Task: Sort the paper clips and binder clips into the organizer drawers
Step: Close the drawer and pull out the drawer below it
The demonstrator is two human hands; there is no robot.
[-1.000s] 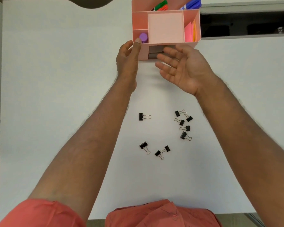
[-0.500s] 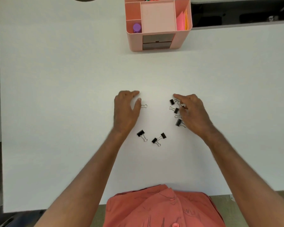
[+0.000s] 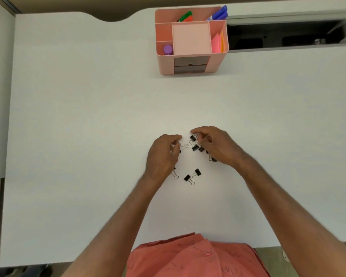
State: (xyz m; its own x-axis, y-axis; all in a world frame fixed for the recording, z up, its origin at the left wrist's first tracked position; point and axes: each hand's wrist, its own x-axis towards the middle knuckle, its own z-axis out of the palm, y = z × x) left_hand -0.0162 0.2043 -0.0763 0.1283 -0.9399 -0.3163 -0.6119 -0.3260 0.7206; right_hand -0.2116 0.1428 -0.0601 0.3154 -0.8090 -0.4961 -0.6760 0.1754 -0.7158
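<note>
A wide white surface [image 3: 88, 126] is filling the view, and at its far edge a pink organizer [image 3: 191, 40] is sitting with its two grey drawers [image 3: 189, 64] facing the person, one stacked above the other, both looking pushed in. Up top, a purple-capped item [image 3: 167, 49] is standing in the front left compartment, pink and orange paper notes [image 3: 218, 44] are leaning in the right compartment, and green, orange and blue markers [image 3: 203, 16] are poking out of the back row.

Well apart from the organizer, nearer the person, the black binder clips are lying scattered. The left hand [image 3: 163, 154] is curling down over one clip [image 3: 183, 146], thumb and fingers closing on its black body while the wire handles are sticking out to the right. The right hand [image 3: 216, 145] is hovering just beside it, fingers bunched and pinching into a cluster of clips [image 3: 195, 143]; whether it is truly gripping one, I cannot tell, since the fingers are hiding the contact. Another clip [image 3: 212, 158] is peeking out beneath that palm. Two clips [image 3: 192, 174] are lying touching each other between the wrists, and one more [image 3: 175, 174] is half hidden under the left wrist. A coral shirt [image 3: 196, 256] is showing at the bottom edge.
</note>
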